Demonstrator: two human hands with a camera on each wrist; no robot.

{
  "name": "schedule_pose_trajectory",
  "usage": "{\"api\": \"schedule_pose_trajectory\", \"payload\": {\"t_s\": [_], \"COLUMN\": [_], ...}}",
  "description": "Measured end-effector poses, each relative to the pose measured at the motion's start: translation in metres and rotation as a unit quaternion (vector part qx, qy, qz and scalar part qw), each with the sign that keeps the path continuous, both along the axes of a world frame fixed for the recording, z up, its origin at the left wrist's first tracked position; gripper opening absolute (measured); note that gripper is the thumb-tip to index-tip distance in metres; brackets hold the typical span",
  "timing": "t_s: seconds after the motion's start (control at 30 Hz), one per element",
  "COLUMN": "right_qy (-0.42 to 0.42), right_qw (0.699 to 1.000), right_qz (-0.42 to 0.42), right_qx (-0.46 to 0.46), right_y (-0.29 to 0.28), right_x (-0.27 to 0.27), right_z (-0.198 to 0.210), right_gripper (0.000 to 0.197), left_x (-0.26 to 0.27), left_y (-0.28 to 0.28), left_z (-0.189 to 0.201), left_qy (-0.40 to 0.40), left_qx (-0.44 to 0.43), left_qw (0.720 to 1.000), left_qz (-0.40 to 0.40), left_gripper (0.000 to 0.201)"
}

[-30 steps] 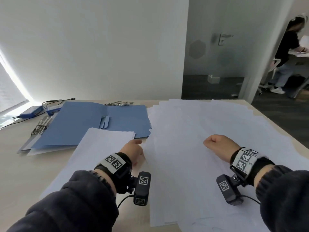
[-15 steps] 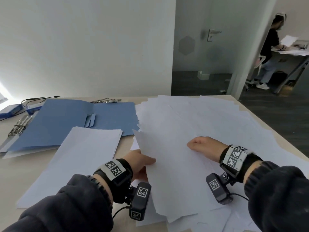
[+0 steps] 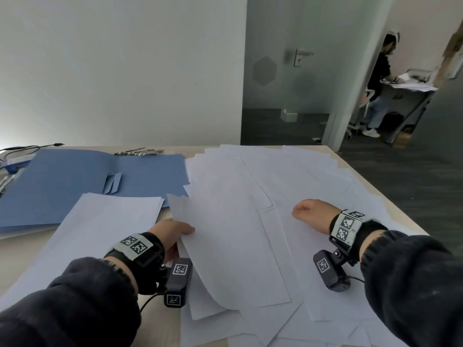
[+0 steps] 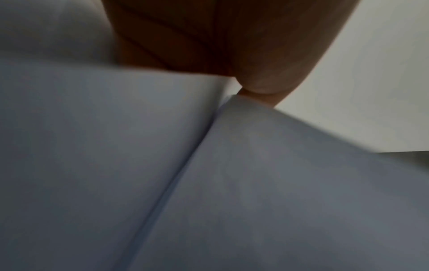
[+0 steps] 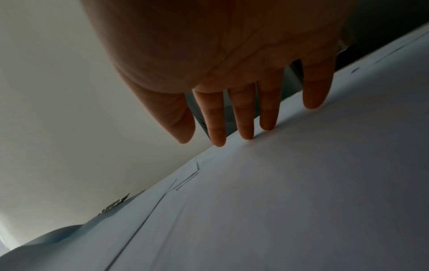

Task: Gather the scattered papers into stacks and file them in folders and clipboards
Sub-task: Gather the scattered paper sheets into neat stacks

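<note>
On the table [image 3: 370, 194], left hand [image 3: 167, 234] now pinches one sheet [image 3: 225, 246] by its left edge, thumb on top, and has peeled it up off the scattered papers [image 3: 288, 176]; a second ago that sheet lay flat in the spread. Sheet curls, near end sagging onto the pile. Right hand [image 3: 312, 215] shifted slightly, fingers [image 5: 246, 117] straight and a little apart, tips pressing the loose papers down, holding nothing. Gathered stack [image 3: 100, 221] sits just left of the lifted sheet, overlapping the open blue folder [image 3: 75, 179]. Likely next: sheet goes onto that stack. Most papers not yet gathered, task early
</note>
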State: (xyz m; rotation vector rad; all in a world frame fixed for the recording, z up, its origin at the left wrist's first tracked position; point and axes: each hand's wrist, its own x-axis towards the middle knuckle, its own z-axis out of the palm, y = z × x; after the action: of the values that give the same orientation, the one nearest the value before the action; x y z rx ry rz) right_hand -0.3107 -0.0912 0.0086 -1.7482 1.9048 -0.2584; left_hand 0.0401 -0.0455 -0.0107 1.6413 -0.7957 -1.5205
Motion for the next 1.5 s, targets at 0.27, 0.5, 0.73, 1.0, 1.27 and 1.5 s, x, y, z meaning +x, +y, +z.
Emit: {"api": "schedule_pose_trajectory", "payload": {"t_s": [0.27, 0.5, 0.73, 1.0, 1.27, 1.5], "right_qy": [0.062, 0.063, 0.013, -0.328, -0.432, -0.335], "right_qw": [0.993, 0.997, 0.999, 0.937, 0.877, 0.934], "right_qz": [0.098, 0.037, 0.046, -0.075, -0.133, -0.074], "right_qx": [0.027, 0.006, 0.002, 0.097, 0.161, 0.097], "right_y": [-0.010, -0.033, -0.040, -0.040, -0.043, -0.051], "right_x": [0.050, 0.059, 0.090, 0.144, 0.172, 0.157], "right_z": [-0.005, 0.007, -0.002, -0.003, -0.012, -0.016], "right_gripper": [0.051, 0.047, 0.043, 0.029, 0.026, 0.041], "left_x": [0.017, 0.061, 0.091, 0.108, 0.121, 0.126], "left_y": [-0.003, 0.003, 0.016, 0.033, 0.042, 0.046], "left_z": [-0.001, 0.011, 0.014, 0.015, 0.012, 0.013], "left_qy": [-0.067, -0.099, -0.106, -0.074, -0.042, -0.030], "left_qx": [-0.020, -0.021, -0.016, -0.031, -0.046, -0.066], "left_qw": [0.997, 0.993, 0.991, 0.994, 0.993, 0.994], "left_qz": [0.019, 0.058, 0.075, 0.078, 0.097, 0.086], "left_gripper": [0.026, 0.026, 0.026, 0.027, 0.030, 0.026]}}
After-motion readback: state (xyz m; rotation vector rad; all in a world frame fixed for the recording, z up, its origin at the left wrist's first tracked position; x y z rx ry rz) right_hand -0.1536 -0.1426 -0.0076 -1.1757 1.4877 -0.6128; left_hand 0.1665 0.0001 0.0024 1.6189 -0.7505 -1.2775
